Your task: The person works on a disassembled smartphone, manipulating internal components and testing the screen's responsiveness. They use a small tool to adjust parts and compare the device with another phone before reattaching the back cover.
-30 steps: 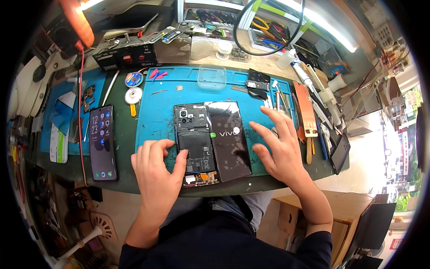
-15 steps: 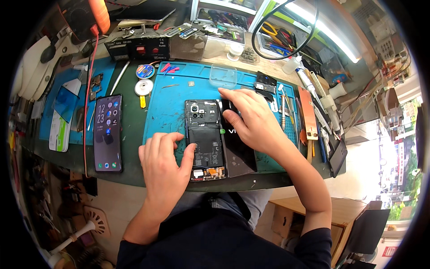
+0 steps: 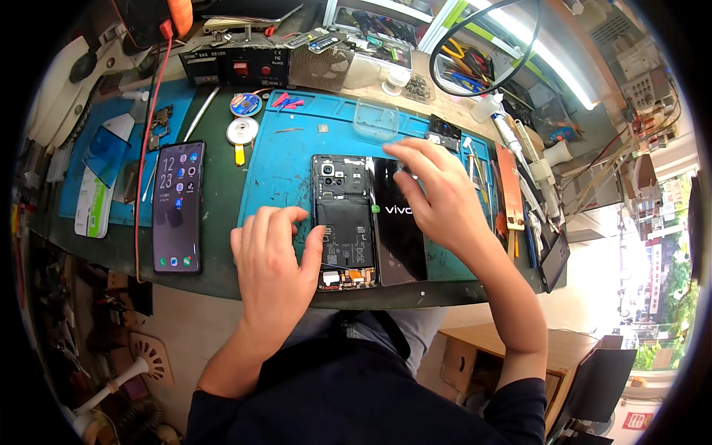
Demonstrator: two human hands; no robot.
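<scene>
An opened phone, its camera module, battery compartment and lower board exposed, lies on the blue mat. Its glossy black screen panel lies along its right side. My left hand rests by the phone's lower left, fingers curved and apart, thumb at the left edge. My right hand is over the panel's upper part, fingers apart and slightly bent; whether a fingertip touches it I cannot tell. A second phone with a lit screen lies to the left.
Solder spools, pink bits, a clear box and tools surround the mat. A black power unit, tool trays and a black cable loop are behind. A blue mat with parts is far left.
My right hand has swung left from the panel's right side to over its top, then shifted slightly right. My left hand stays near the phone's edge. The whole scene has shifted upward in view.
</scene>
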